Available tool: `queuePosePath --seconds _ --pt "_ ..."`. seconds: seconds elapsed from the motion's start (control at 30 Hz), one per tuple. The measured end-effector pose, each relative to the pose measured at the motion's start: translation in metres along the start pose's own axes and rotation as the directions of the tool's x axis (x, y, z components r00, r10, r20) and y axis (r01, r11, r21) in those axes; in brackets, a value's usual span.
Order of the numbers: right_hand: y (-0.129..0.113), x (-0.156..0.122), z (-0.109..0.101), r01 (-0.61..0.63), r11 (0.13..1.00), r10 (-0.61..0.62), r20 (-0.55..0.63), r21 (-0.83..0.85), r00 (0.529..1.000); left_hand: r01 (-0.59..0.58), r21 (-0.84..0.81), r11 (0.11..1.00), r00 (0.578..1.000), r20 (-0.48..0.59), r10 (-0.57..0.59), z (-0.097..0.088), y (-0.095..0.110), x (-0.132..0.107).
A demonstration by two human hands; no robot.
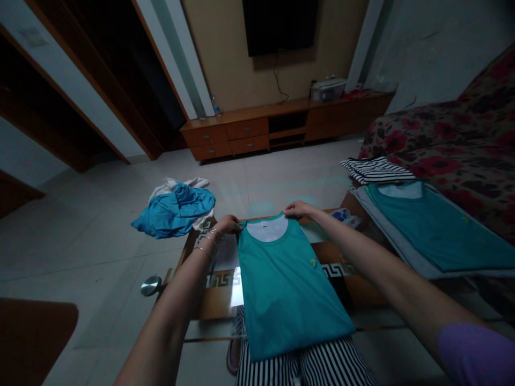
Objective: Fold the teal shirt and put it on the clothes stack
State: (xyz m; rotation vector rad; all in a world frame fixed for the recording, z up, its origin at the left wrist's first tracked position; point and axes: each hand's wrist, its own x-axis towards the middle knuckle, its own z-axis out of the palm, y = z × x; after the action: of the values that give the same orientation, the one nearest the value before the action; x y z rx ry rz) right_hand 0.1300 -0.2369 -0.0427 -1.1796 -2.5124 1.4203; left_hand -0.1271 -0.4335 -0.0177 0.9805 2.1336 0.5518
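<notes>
Teal T-shirt, sides folded in to a long panel, lying flat, neckline farthest.

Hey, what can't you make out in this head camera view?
In the head view:
- Emblem on the teal shirt: too small to make out.
- Table: largely hidden by the teal shirt.
- Printed packet: partly hidden by the right arm.
- Folded teal shirt: cut off by the right edge.
- Television: cut off by the top edge.

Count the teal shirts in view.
2. One teal shirt lies on the table, gripped at the neckline by the left hand and right hand; another teal shirt lies flat on a grey backing to the right. More may be hidden beneath it.
</notes>
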Motion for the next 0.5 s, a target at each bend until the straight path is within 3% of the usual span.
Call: queuePosePath --seconds 0.13,0.3,0.4,0.5 --pt "-0.013 -0.007 -0.005 0.002 0.983 -0.02 -0.096 -0.183 0.995 -0.026 0.008 1.0 1.0 0.007 0.026 0.001 0.007 -0.004" --pt "-0.023 -0.039 -0.025 0.009 0.988 -0.037 -0.171 -0.157 0.985 -0.207 -0.053 0.977 0.978 -0.048 0.205 -0.01 0.024 -0.031" --pt "-0.022 -0.079 -0.046 0.086 0.994 -0.099 -0.222 -0.066 0.97 -0.329 -0.162 0.93 0.944 -0.081 0.32 -0.026 0.048 -0.062" --pt "-0.023 -0.133 -0.074 0.237 0.967 -0.205 -0.277 0.089 0.939 -0.433 -0.182 0.883 0.899 -0.155 0.409 -0.038 0.09 -0.11"
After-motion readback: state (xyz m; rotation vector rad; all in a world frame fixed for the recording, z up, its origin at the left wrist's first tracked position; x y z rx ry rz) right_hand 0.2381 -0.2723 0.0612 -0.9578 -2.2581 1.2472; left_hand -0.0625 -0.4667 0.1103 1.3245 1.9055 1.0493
